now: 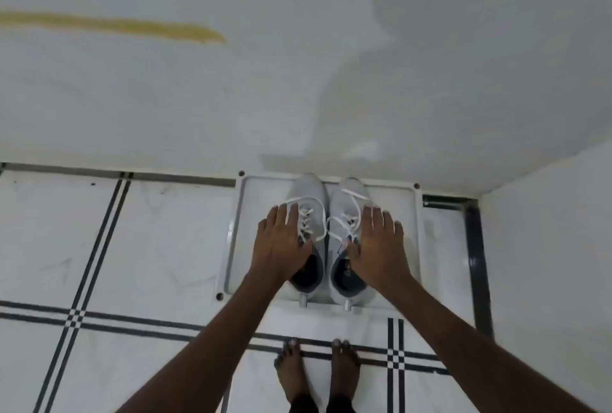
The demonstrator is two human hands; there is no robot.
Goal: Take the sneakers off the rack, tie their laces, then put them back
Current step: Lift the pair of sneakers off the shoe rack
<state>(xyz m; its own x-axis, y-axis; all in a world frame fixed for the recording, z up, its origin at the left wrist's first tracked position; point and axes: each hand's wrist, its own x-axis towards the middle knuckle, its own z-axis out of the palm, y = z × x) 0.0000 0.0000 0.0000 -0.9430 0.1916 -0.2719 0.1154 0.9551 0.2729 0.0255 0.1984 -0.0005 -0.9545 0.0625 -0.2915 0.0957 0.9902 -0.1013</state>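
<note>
Fingers spread flat, both hands, left and right, flanked the sneakers on the rack, apparently poised to lift.

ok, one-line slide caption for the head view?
Left hand and right hand rest on untied grey sneakers on the white rack.

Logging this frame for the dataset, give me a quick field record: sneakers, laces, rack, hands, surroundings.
sneakers: grey pair, side by side on the rack, toes to the wall
laces: white laces, loose, untied
rack: white rack top, against the wall
left hand: left hand spread on the left sneaker's outer side
right hand: right hand spread on the right sneaker's outer side
floor: white tile floor, black lines; bare feet
</note>
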